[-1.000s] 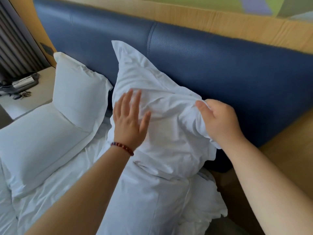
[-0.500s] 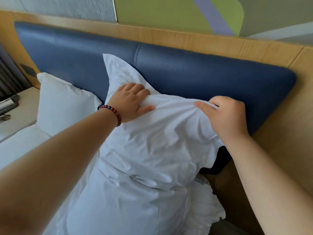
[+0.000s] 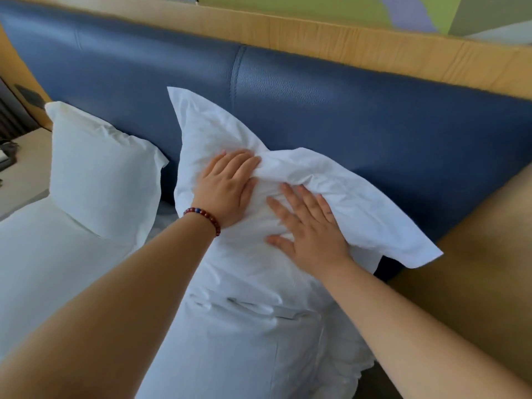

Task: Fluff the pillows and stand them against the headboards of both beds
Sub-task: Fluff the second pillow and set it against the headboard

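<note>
A crumpled white pillow (image 3: 339, 203) leans upright against the blue padded headboard (image 3: 359, 110), its top sagging to the right. My left hand (image 3: 227, 188), with a bead bracelet at the wrist, presses flat on the pillow's upper middle. Just to its right, my right hand (image 3: 308, 226) lies on the pillow's front with fingers spread. Further left, a second white pillow (image 3: 100, 174) stands against the same headboard. Another white pillow (image 3: 241, 341) lies flat below the one I press.
A wooden frame (image 3: 374, 44) runs above and to the right of the headboard. White bedding (image 3: 34, 254) covers the mattress at the left. A nightstand (image 3: 23, 168) with dark objects on it stands at the far left edge.
My right hand let go of the pinched pillow edge and now lies flat on the pillow's front. My left hand slid down from the top edge onto the front.
</note>
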Motion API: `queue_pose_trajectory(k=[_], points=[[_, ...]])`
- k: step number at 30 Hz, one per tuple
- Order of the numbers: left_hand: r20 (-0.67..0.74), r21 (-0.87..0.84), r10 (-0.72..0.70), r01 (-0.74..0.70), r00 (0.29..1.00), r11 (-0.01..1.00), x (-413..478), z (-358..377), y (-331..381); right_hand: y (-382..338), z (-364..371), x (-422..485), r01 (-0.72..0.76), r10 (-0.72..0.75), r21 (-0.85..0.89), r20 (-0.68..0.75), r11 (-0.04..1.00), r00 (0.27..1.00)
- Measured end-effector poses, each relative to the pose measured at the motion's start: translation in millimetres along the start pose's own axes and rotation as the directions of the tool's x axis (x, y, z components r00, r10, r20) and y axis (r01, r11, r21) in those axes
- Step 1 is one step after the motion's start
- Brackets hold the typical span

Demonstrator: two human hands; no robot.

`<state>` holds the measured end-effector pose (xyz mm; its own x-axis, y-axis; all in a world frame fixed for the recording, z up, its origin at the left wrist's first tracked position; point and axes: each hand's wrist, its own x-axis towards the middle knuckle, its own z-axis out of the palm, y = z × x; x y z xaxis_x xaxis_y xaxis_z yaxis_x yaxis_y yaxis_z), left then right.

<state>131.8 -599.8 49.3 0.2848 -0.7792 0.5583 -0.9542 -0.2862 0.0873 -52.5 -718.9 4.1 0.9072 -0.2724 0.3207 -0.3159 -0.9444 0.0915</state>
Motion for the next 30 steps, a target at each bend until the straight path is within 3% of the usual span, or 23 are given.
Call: queue_pose_trajectory(k=[2, 4, 7, 9, 15, 18, 23, 27, 30], points=[[-0.029, -0.064, -0.03, 0.028, 0.999, 0.998, -8.6, 1.0, -2.5, -7.4, 10.0, -3.8, -0.065, 0.066, 0.015, -0.055, 0.998, 0.996], [-0.084, -0.108, -0.161, 0.152, 0.983, 0.982, -40.9, 6.2, -0.4, -23.7, 21.6, -19.3, -0.13, 0.142, 0.093, -0.139, 0.987, 0.98], [0.038, -0.169, -0.389, 0.39, 0.92, 0.905, -120.6, 24.8, 21.9, -55.6, 44.3, -51.4, 0.048, -0.019, 0.128, -0.218, 0.991, 0.976], [0.197, -0.176, -0.462, 0.495, 0.865, 0.851, -160.9, 40.2, 34.0, -64.8, 61.5, -62.1, 0.129, -0.116, 0.08, -0.157, 0.988, 0.981], [0.397, -0.135, -0.527, 0.616, 0.752, 0.776, -210.7, 50.9, 30.0, -64.5, 82.8, -57.7, 0.015, -0.02, 0.084, 0.066, 0.996, 0.998], [0.45, -0.123, -0.673, 0.787, 0.587, 0.605, -249.5, 44.1, 33.3, -72.1, 82.8, -89.1, -0.084, 0.063, 0.183, 0.118, 0.98, 0.991], [0.47, -0.035, -0.816, 0.931, 0.337, 0.364, -306.2, 34.1, 47.7, -119.3, 75.0, -162.4, -0.316, 0.177, 0.33, 0.391, 0.889, 0.903], [0.43, -0.082, -0.903, 0.996, -0.003, -0.043, -338.9, 27.5, 70.2, -142.1, 69.8, -180.9, -0.389, 0.197, 0.376, 0.457, 0.841, 0.867], [0.467, -0.236, -0.858, 0.905, -0.214, -0.355, -358.9, 24.5, 88.1, -141.2, 63.0, -181.2, -0.345, 0.177, 0.356, 0.427, 0.869, 0.887]])
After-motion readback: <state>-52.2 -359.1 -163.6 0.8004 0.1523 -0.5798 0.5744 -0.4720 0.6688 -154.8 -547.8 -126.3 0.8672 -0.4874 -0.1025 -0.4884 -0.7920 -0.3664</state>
